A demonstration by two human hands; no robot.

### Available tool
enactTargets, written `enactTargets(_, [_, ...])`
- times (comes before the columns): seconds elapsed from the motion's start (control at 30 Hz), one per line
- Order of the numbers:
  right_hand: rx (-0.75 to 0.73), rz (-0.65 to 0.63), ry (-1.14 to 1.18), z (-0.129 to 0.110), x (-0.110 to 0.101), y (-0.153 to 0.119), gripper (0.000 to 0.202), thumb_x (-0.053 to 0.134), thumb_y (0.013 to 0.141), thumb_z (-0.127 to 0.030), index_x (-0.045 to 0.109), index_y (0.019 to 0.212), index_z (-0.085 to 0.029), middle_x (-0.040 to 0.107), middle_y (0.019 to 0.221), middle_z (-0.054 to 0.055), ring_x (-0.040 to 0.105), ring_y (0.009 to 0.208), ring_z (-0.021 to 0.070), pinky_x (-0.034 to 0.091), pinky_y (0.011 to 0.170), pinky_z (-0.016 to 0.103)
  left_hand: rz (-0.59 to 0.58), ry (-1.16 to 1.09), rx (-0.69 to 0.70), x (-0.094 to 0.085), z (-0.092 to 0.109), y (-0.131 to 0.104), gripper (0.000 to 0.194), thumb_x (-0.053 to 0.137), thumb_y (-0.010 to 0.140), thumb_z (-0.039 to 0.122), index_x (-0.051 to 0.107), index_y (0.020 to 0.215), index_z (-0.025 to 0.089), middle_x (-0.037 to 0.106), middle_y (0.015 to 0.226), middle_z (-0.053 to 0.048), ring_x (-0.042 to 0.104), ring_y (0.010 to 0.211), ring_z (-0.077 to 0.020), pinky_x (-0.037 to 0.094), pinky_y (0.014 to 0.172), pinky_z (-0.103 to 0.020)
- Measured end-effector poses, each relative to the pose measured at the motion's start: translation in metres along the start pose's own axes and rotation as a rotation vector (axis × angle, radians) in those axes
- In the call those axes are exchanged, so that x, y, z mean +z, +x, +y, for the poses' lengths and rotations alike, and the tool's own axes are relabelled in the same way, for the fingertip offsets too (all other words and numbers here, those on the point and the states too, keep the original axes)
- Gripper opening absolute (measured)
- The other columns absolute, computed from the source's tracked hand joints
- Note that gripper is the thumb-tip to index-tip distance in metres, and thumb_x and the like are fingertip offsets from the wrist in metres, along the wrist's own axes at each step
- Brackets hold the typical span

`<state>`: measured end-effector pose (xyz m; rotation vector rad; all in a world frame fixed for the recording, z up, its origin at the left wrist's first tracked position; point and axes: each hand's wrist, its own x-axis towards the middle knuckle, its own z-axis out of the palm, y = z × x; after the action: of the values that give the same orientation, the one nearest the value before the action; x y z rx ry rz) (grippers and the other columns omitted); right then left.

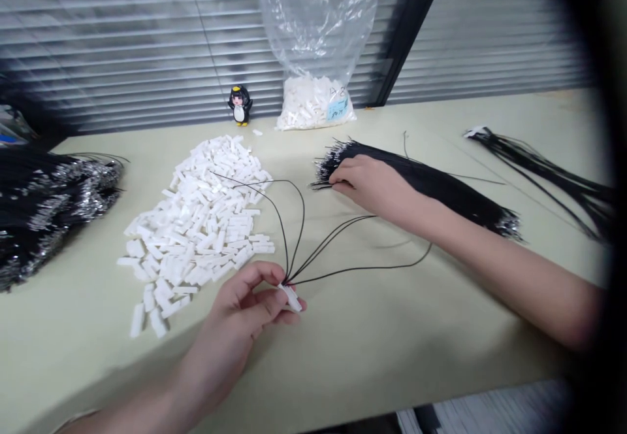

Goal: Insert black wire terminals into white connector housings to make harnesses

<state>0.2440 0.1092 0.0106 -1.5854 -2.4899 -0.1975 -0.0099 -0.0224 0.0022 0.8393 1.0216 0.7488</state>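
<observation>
Head view: left fingers (268,308) pinched a wired white connector (292,298) above the desk (343,355); right fingers (343,170) touched the wire bundle (443,187), grip unclear. Wire-picking seemed in hand, next needing careful separation.

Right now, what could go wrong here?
1. Two black wires from the white connector in the left hand arch over the pile of white pieces; they might snag some.
2. The right hand is at one end of a densely packed wire bundle; extra strands could come away.
3. Other wires run up to the right forearm, which might tug them.
</observation>
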Motion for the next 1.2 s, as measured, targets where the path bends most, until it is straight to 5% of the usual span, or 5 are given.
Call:
enactTargets(0.2, [-0.036,0.054,0.08,0.011,0.034,0.01,0.021,0.046,0.086,-0.026,0.065,0.092,-0.021,0.062,0.095,0.002,0.052,0.094,0.015,0.038,0.081,0.026,-0.002,-0.02,-0.001,0.0,0.0,0.001,0.01,0.06,0.083,0.019,0.053,0.09,0.017,0.062,0.083,-0.004,0.06,0.084,-0.0135,0.047,0.073,-0.022])
enactTargets(0.7, [0.023,0.156,0.221,0.015,0.023,0.006,0.018,0.049,0.081,-0.025,0.067,0.083,-0.023,0.064,0.1,-0.004,0.055,0.095,0.0132,0.042,0.084,0.026,0.007,-0.046,-0.006,-0.003,-0.003,0.002,0.013,0.063,0.082,0.02,0.054,0.091,0.018,0.061,0.086,-0.003,0.059,0.084,-0.0124,0.048,0.074,-0.022])
enactTargets(0.87, [0.005,0.123,0.222,0.015,0.027,0.006,0.018,0.049,0.081,-0.025,0.066,0.079,-0.021,0.065,0.088,-0.001,0.055,0.088,0.0142,0.042,0.081,0.027,0.005,-0.04,-0.004,-0.002,-0.002,0.002,0.012,0.062,0.083,0.02,0.054,0.092,0.018,0.061,0.086,-0.003,0.059,0.084,-0.0125,0.048,0.075,-0.022])
enactTargets(1.2, [-0.028,0.189,0.276,0.014,0.034,0.007,0.018,0.049,0.082,-0.025,0.067,0.08,-0.021,0.064,0.094,0.001,0.053,0.095,0.0158,0.041,0.087,0.03,0.004,-0.028,-0.015,-0.002,-0.001,0.001,0.009,0.06,0.084,0.019,0.053,0.09,0.018,0.061,0.086,-0.002,0.059,0.086,-0.0124,0.049,0.075,-0.021])
